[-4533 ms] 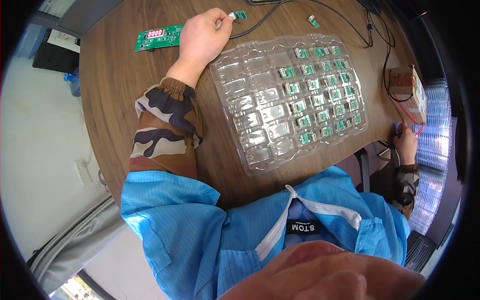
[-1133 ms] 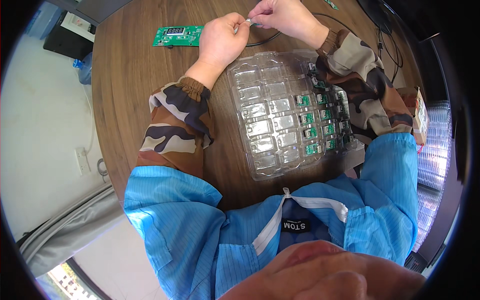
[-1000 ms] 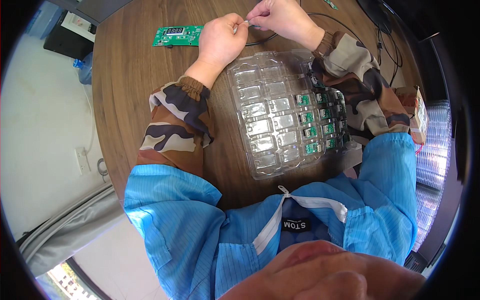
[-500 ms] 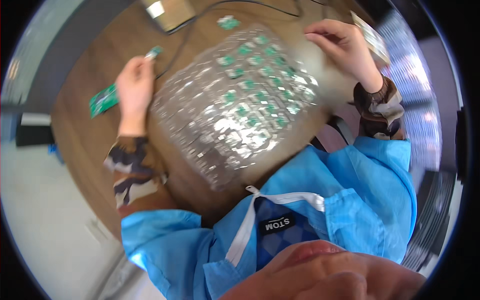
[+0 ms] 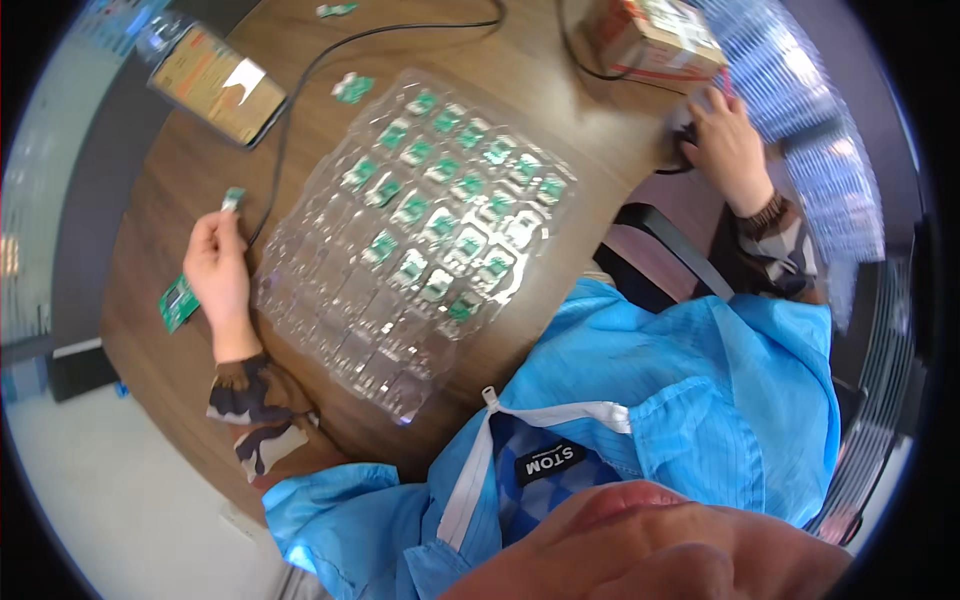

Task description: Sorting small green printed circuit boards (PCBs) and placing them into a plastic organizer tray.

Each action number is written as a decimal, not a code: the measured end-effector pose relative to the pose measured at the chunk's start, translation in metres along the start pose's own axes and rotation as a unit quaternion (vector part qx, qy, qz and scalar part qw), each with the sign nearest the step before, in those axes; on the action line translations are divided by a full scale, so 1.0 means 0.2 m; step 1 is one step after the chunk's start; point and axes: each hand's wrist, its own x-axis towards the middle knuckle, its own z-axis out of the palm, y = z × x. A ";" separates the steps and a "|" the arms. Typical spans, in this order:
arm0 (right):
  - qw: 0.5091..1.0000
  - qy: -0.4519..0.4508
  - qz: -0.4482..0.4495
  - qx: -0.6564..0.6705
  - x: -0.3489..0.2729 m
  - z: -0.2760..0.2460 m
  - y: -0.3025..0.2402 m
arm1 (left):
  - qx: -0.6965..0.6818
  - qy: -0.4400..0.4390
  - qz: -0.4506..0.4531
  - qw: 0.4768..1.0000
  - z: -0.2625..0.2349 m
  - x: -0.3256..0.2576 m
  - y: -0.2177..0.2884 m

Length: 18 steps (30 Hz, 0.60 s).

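Wooden table (image 5: pixel 592 122) edge beside right hand (image 5: pixel 728 148), grip unclear; left hand (image 5: pixel 217 265) pinching small board (image 5: pixel 235 194), clear of tray (image 5: pixel 322 285).

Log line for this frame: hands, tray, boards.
left hand: pinching small board | right hand: near box, grip unclear | tray: partly filled with green boards | larger board: beside left hand

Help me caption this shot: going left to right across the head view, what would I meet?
Larger green circuit board, left hand, clear plastic tray of small green boards, cardboard box, right hand, shiny ribbed clear plastic.
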 end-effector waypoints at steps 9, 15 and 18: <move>0.995 -0.077 0.006 0.064 -0.05 0.28 0.08 | -0.015 0.017 -0.022 0.999 0.04 0.00 -0.06; 0.992 -0.041 -0.013 0.122 -0.06 0.26 0.04 | 0.006 0.008 -0.038 0.999 0.02 0.01 -0.06; 0.990 0.004 -0.022 0.138 -0.05 0.26 0.02 | -0.001 0.006 -0.037 0.999 0.03 0.02 -0.07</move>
